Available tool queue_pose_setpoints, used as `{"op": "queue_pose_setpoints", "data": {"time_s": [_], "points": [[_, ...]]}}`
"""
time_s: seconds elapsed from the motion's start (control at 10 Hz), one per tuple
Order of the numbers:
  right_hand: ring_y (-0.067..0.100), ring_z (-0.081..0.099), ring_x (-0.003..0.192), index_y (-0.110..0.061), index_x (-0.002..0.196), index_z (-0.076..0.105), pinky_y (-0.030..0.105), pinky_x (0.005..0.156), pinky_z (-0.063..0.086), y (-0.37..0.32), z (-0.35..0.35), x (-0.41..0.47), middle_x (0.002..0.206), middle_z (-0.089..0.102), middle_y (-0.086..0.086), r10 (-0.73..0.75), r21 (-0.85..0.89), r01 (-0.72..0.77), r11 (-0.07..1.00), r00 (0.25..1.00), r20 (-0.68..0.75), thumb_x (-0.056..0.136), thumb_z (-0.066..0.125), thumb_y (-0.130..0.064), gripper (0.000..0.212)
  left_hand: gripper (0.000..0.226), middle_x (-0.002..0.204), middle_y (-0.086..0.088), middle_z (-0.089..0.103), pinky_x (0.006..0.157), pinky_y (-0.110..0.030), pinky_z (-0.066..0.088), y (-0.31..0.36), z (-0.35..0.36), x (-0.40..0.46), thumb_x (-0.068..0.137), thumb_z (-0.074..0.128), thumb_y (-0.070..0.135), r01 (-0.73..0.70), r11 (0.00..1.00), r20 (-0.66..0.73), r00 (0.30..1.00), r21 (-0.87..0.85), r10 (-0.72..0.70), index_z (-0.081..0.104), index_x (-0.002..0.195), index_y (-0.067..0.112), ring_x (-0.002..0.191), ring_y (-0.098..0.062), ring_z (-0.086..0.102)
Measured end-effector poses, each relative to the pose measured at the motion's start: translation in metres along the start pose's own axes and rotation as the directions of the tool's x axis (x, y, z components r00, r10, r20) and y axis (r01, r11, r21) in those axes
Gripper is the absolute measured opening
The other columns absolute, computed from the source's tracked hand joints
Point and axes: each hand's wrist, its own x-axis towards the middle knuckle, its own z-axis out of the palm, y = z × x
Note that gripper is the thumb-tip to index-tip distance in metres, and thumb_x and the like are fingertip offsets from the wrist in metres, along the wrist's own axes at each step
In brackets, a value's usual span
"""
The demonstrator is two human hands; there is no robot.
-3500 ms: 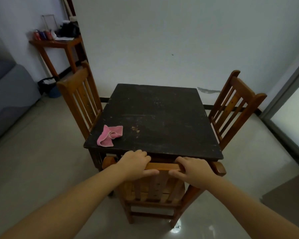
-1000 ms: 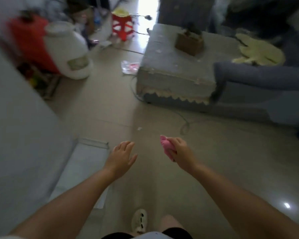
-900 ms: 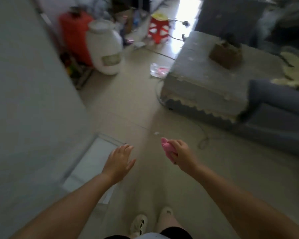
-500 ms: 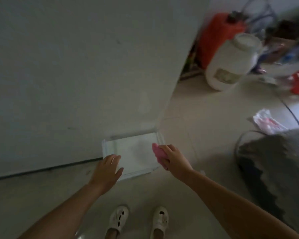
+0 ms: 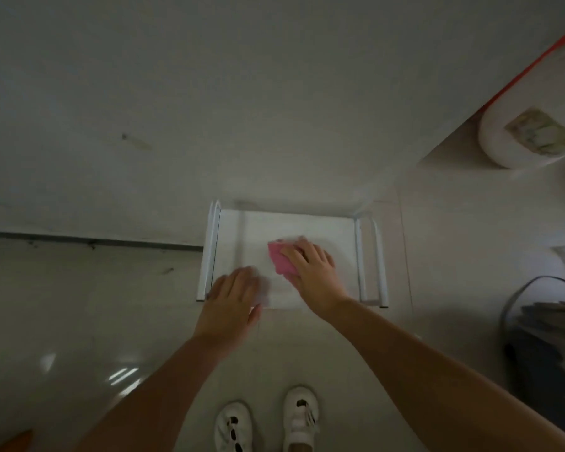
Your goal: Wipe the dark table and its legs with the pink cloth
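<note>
Head view: I have the right hand (image 5: 310,272) closed on the pink cloth (image 5: 282,261), pressing it onto a small white table (image 5: 323,230) by the wall, left hand (image 5: 232,298) flat, open and empty on its near edge; dark table not in view, so I judge its wiping not underway here.

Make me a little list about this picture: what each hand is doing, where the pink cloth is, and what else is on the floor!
right hand: pressing the pink cloth flat on the small white table
left hand: flat on the table's near left corner, holding nothing
small white table: low, standing against the wall, white leg frames at both sides
dark table: not in view
shoes: two white ones on the floor, below the hands
white jar: far right, on the floor, with a label
</note>
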Motion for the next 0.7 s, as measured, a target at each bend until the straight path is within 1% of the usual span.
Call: {"op": "queue_pose_setpoints", "data": {"time_s": [0.1,0.2,0.3,0.4,0.5,0.6,0.7], "points": [[0.034,0.039,0.13,-0.017,0.132,0.043,0.05,0.109,0.032,0.011,0.026,-0.007,0.134,0.048,0.011,-0.025,-0.059,0.021,0.998,0.997,-0.069,0.089,0.05,-0.037,0.048,0.047,0.126,-0.016,0.054,0.1,-0.043,0.034,-0.006,0.018,-0.003,0.088,0.038,0.035,-0.027,0.999,-0.097,0.995,0.03,0.03,0.045,0.124,0.007,0.117,-0.029,0.043],[0.031,0.042,0.126,-0.013,0.13,0.047,0.044,0.109,0.025,0.014,0.035,-0.011,0.131,0.052,0.013,-0.036,-0.057,0.026,0.998,0.983,-0.182,0.089,0.039,-0.044,0.052,0.046,0.125,-0.019,0.054,0.098,-0.043,0.03,-0.006,0.026,-0.003,0.089,0.038,0.034,-0.041,0.996,-0.136,0.989,0.077,0.051,0.048,0.122,0.005,0.117,-0.031,0.04],[0.027,0.027,0.136,-0.016,0.139,0.037,0.042,0.115,0.014,0.01,0.021,-0.01,0.144,0.039,0.01,0.001,-0.062,-0.002,0.998,1.0,-0.03,0.087,0.031,-0.052,0.064,0.045,0.122,-0.017,0.054,0.095,-0.042,0.035,-0.006,0.019,-0.002,0.084,0.044,0.034,-0.028,0.996,-0.086,0.996,0.086,0.035,0.05,0.119,0.007,0.113,-0.03,0.045],[0.023,0.005,0.145,-0.03,0.148,0.011,0.049,0.116,-0.002,0.001,-0.01,-0.007,0.156,0.014,0.002,0.075,-0.138,-0.045,0.989,0.972,0.222,0.088,0.042,-0.058,0.073,0.051,0.113,-0.015,0.061,0.075,-0.04,0.052,0.002,-0.013,0.004,0.066,0.073,0.032,0.005,0.999,0.034,0.999,0.045,-0.006,0.058,0.109,0.008,0.1,-0.03,0.06],[0.021,-0.001,0.146,-0.034,0.148,0.0,0.056,0.111,-0.01,-0.023,-0.064,-0.009,0.159,0.001,0.001,0.125,-0.246,-0.067,0.967,0.965,0.229,0.087,0.036,-0.065,0.077,0.057,0.109,-0.017,0.063,0.058,-0.036,0.055,0.017,-0.073,0.01,0.064,0.075,0.037,-0.015,0.998,0.026,1.0,0.062,0.013,0.056,0.109,0.007,0.092,-0.029,0.065],[0.02,0.005,0.145,-0.029,0.149,0.002,0.057,0.113,-0.007,-0.051,-0.14,-0.014,0.158,0.005,0.002,0.14,-0.298,-0.095,0.95,0.981,0.132,0.092,0.03,-0.06,0.07,0.043,0.11,-0.015,0.064,0.06,-0.033,0.054,0.031,-0.149,0.022,0.082,0.046,0.041,-0.06,0.992,-0.115,0.991,0.113,0.073,0.048,0.113,0.011,0.093,-0.026,0.065],[0.018,0.019,0.142,-0.025,0.147,0.016,0.052,0.115,-0.001,-0.089,-0.228,-0.019,0.154,0.023,0.001,0.078,-0.29,-0.089,0.953,0.996,-0.047,0.096,0.03,-0.051,0.059,0.044,0.11,-0.012,0.064,0.063,-0.031,0.054,0.042,-0.238,0.04,0.081,0.035,0.041,-0.048,0.989,-0.319,0.943,0.141,0.091,0.046,0.114,0.013,0.094,-0.024,0.065]]}}
